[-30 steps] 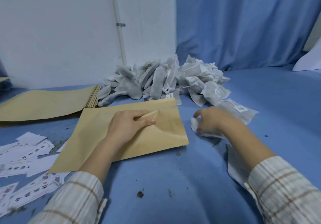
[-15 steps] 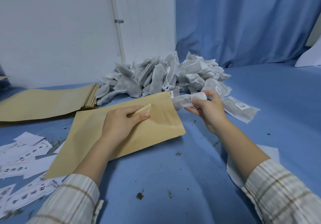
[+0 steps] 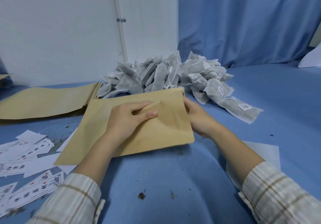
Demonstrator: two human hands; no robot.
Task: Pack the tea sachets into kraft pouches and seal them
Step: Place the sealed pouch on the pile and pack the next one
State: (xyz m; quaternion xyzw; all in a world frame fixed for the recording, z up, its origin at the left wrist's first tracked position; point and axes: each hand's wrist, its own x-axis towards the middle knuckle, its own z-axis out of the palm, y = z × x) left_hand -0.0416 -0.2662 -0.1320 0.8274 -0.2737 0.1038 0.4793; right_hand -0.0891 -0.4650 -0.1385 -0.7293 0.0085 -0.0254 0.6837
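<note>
I see the kraft pouch (image 3: 161,126) lying flat, long axis left-to-right, mouth rightward, left hand (image 3: 128,119) pinching its top layer (right hand (image 3: 198,119) fingers hidden, can't tell).

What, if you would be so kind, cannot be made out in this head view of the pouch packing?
- Right hand fingertips: hidden behind the kraft pouch mouth, so whether they hold a sachet is unclear.
- Pouch contents: hidden by its paper.
- Printed labels: blurred, text unreadable, partly cut by the left edge.
- Pouch stack: count too fine to tell.
- Lone sachet tag: too small.
</note>
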